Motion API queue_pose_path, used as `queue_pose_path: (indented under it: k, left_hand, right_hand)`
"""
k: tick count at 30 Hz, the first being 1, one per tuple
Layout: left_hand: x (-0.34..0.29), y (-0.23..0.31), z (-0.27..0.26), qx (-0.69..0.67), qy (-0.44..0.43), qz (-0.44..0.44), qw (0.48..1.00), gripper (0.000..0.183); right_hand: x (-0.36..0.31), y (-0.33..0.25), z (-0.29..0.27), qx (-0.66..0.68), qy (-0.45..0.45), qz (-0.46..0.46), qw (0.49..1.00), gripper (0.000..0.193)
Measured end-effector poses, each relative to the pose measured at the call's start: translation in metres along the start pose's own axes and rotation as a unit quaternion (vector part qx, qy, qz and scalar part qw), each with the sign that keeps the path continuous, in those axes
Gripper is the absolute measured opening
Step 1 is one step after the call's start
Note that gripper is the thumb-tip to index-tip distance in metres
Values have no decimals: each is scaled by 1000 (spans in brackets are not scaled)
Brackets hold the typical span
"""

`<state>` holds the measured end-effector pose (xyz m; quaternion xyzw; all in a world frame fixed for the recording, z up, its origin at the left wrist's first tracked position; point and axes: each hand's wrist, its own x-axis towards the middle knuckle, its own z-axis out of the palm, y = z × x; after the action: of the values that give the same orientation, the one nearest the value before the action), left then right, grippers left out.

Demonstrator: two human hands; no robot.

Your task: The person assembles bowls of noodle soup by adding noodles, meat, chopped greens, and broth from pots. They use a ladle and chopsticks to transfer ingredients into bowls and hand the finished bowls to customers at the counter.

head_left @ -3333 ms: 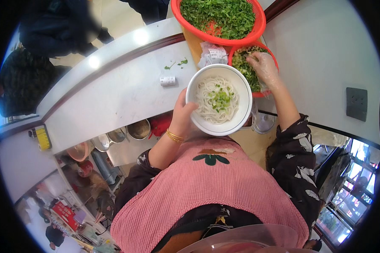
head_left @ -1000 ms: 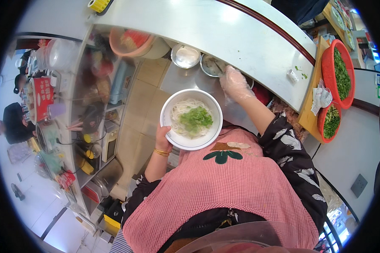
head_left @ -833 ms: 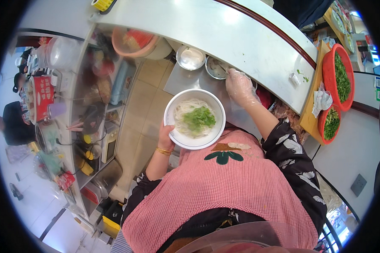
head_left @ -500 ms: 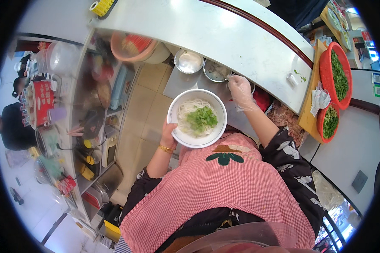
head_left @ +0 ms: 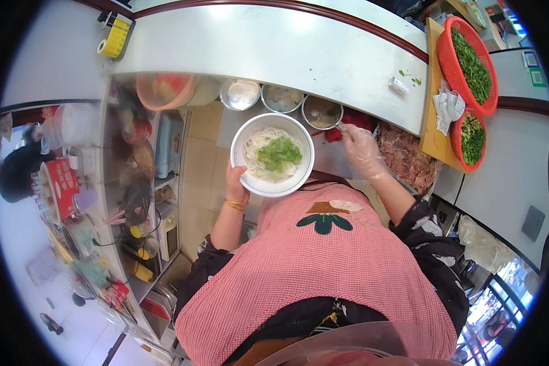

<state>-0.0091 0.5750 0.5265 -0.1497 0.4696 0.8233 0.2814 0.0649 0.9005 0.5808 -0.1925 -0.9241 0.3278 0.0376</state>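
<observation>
My left hand (head_left: 236,183) grips the left rim of a white bowl (head_left: 307,160), thumb over the edge. White noodles (head_left: 257,163) lie in it, topped with chopped green leaves (head_left: 279,154). In a clear plastic glove, my right hand (head_left: 361,149) is closed on a metal spoon (head_left: 340,127) at the rim of a round metal pot (head_left: 305,105) holding brownish contents. The spoon's bowl end is hard to make out. To the left of that pot are two more, one with pale pieces in liquid (head_left: 282,99) and one with something whitish (head_left: 242,94).
A white counter (head_left: 250,46) runs along the far side. At right, a wooden board (head_left: 432,91) carries two red baskets of chopped greens (head_left: 471,64) and a crumpled white bag (head_left: 449,107). Sliced meat (head_left: 402,155) lies right of my gloved hand. Shelves (head_left: 165,165) stand at left.
My right hand has moved from the middle pot to the right-hand pot. The bowl stays in my left hand. The whole view has shifted and turned slightly.
</observation>
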Motion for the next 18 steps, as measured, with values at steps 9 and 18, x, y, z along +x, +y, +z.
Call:
queue_pose_path:
  k: [9,18]
  left_hand:
    - [3,-5,5,4,-10,-35,999,60]
    - [17,3,9,75,14,2,997,58]
  right_hand:
    - [-5,16,15,52,53,33,997,23]
    - [-35,-23,-44,22,75,-138,987,24]
